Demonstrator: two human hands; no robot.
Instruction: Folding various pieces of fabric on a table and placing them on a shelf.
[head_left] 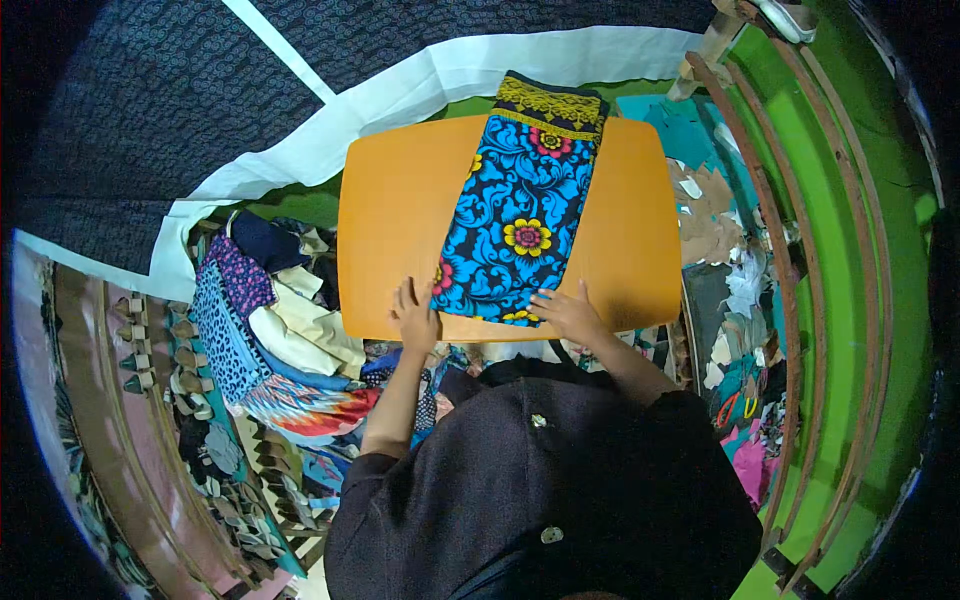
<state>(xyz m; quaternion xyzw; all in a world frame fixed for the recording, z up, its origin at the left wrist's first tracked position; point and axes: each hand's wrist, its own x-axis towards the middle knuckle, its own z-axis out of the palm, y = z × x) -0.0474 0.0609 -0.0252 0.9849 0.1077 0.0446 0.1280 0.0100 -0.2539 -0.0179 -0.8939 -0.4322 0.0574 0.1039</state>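
Note:
A long folded cloth (505, 215) lies flat and slightly slanted on an orange tabletop (390, 200). It is black with blue leafy swirls and red and yellow flowers, and a yellow patterned band runs across its far end, which reaches over the table's back edge. My left hand (415, 318) rests by the cloth's near left corner, fingers stretched out and apart. At the near right corner, my right hand (570, 313) lies flat with spread fingers, its fingertips touching the cloth. Neither hand grips anything.
Heaped clothes and fabrics (300, 330) lie left of the table. Shoe-shaped pieces (200, 380) line racks at the lower left. Cut scraps (740, 280) cover the right side beside wooden rails (770, 200). A dark patterned curtain with a white border (450, 60) hangs behind.

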